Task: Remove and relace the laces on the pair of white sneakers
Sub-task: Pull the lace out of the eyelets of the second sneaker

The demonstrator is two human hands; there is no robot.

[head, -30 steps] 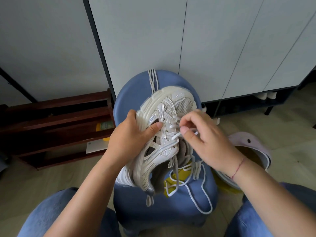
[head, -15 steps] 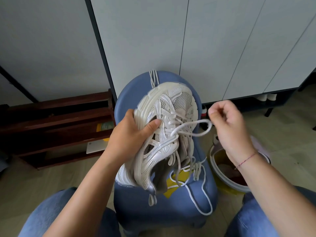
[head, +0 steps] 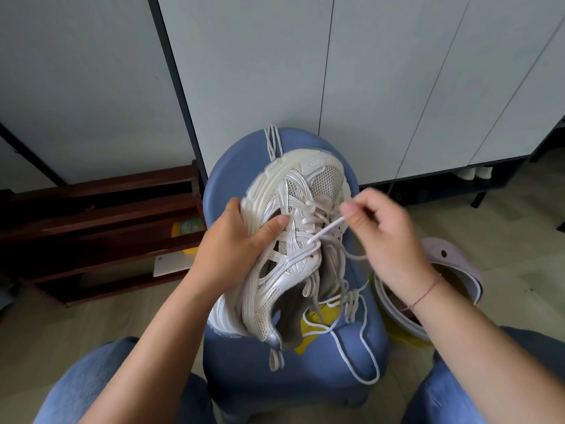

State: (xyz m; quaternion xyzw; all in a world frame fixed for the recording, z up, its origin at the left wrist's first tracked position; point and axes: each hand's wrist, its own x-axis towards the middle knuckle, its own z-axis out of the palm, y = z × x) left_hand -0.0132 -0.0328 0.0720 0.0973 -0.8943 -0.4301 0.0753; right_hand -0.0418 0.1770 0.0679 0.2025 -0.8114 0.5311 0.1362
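My left hand (head: 235, 243) grips a white sneaker (head: 293, 228) by its sole side, thumb pressed on the upper, toe pointing away over a blue stool (head: 305, 371). My right hand (head: 382, 240) pinches the end of the white lace (head: 325, 231) just right of the eyelets; the lace runs taut from an eyelet up to my fingers. More loose lace (head: 363, 347) trails down over the stool seat in loops. A separate lace (head: 273, 143) hangs over the stool's far edge. A second sneaker is partly hidden under the held one.
A dark wooden shoe rack (head: 101, 228) stands at left against the wall. White cabinet doors (head: 397, 81) rise behind the stool. A pale lilac bin (head: 452, 267) with an open lid sits on the floor at right. My knees in jeans frame the stool.
My right hand first drew the lace out to the right in a wide loop, then came back toward the eyelets with the lace end. My left hand kept holding the sneaker.
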